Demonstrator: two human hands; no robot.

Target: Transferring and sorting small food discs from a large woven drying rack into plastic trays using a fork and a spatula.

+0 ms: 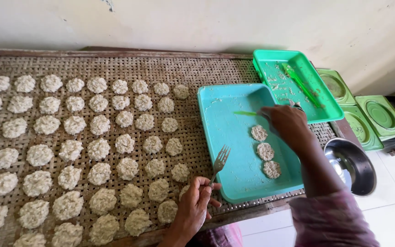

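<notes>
**poster1:** Whitewashed wall at the back, and right against it a big woven bamboo bench that fills most of the shot. It's covered in rows of pale rice patties, all laid out apart from each other.

**poster2:** What about the right end?

**poster1:** Blue tray sits on the weave there, and a green tray is just behind it, messy with crumbs and a green stick lying in it. 3 green square lids are off past the bench edge, and a steel bowl sits low at the corner.

**poster2:** And inside the blue one?

**poster1:** 3 round patties in a line near its right wall. Right hand is over that tray just above them, fingers pinched on a thin green spatula that points left across the tray floor.

**poster2:** Left hand?

**poster1:** Left hand is at the front edge of the bench, fingers closed around the handle of a metal fork, tines up and leaning over the blue tray's near-left corner.
</notes>
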